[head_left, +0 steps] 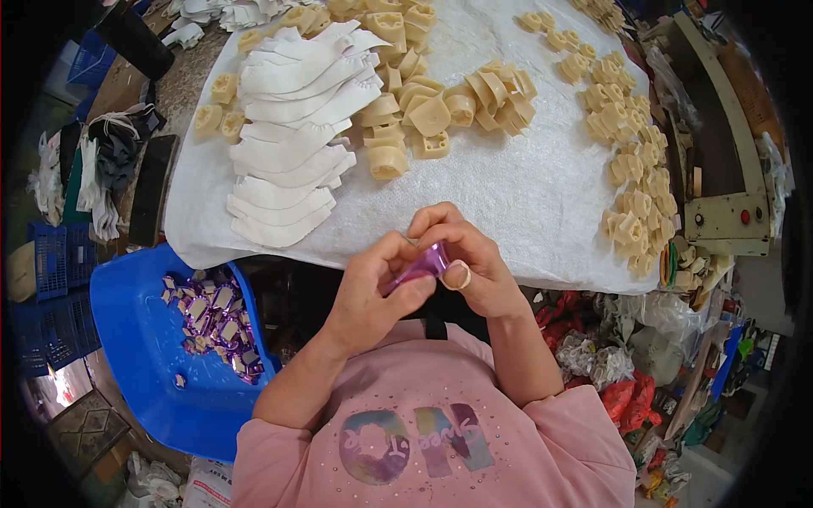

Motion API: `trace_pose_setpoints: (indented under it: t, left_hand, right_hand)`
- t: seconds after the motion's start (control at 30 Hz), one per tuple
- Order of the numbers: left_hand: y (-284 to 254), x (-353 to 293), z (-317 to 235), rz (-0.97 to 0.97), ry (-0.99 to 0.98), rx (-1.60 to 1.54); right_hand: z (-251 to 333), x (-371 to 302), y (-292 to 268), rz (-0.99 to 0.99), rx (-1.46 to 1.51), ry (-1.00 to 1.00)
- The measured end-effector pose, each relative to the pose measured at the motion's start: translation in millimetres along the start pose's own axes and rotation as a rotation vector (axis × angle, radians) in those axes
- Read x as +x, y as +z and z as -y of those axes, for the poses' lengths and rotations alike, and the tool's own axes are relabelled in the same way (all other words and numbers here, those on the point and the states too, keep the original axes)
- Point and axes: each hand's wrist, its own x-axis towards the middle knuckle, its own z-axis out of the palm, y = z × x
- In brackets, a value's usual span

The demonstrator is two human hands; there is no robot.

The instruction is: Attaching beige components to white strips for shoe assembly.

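Near the table's front edge, my two hands meet around a shiny purple piece of sheet material [430,261]. My left hand [373,292] is closed on its left end, thumb laid along it. With bent fingers my right hand [476,264] grips the other end, and a pale beige rim [457,275] shows by its thumb. Beyond my hands lie overlapping white cut pieces [279,195] in a fanned row. A heap of beige moulded plastic blocks, apparently shoe heels [428,114], sits behind and to the right of them.
A blue tub [135,339] at my left holds several purple-covered pieces [222,313]. More beige blocks [631,186] line the table's right side. A dark phone-like slab [154,188] lies at the left, and a metal machine frame [728,216] stands at the right.
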Motion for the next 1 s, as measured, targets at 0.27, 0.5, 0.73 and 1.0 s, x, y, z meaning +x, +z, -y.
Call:
trace_pose_setpoints:
  t: [0.27, 0.5, 0.73, 1.0]
  left_hand:
    - [-8, -10, 3, -0.264, 0.371, 0.44]
    - [-52, -44, 5, -0.562, 0.405, 0.425]
    - [-150, -123, 37, -1.294, 0.341, 0.816]
    - [-155, -136, 21, -1.531, 0.159, 1.407]
  right_hand:
    - [10, 16, 16, -0.079, -0.668, -0.092]
    - [9, 54, 35, 0.006, -0.665, -0.114]
    - [-3, 92, 41, -0.112, -1.189, -0.274]
    - [2, 118, 28, -0.127, -1.456, -0.304]
